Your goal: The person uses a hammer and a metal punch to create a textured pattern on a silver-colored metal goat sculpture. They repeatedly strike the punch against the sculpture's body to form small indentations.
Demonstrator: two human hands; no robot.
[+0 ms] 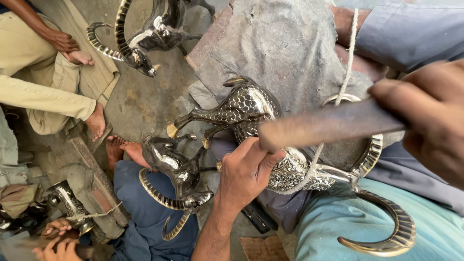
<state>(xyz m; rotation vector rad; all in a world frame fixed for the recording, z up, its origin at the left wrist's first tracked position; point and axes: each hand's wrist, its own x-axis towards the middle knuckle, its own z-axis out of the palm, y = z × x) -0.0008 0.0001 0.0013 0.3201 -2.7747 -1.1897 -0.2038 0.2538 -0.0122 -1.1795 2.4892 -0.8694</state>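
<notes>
A polished metal antelope figure (251, 108) with long curved horns lies on a grey cloth (285, 48) over my lap, tied down by a white cord (349, 63). My left hand (246, 171) grips the tip of a flat metal file (328, 124) against the figure's engraved body. My right hand (425, 116) holds the file's other end close to the camera. One curved horn (391, 232) sweeps across my teal trouser leg.
A second antelope figure (176, 181) stands on the floor beside my knee. A third (142, 36) stands at the top. A person in beige (43, 82) sits at the left. Other hands (58, 237) work a metal vase (70, 205) at the bottom left.
</notes>
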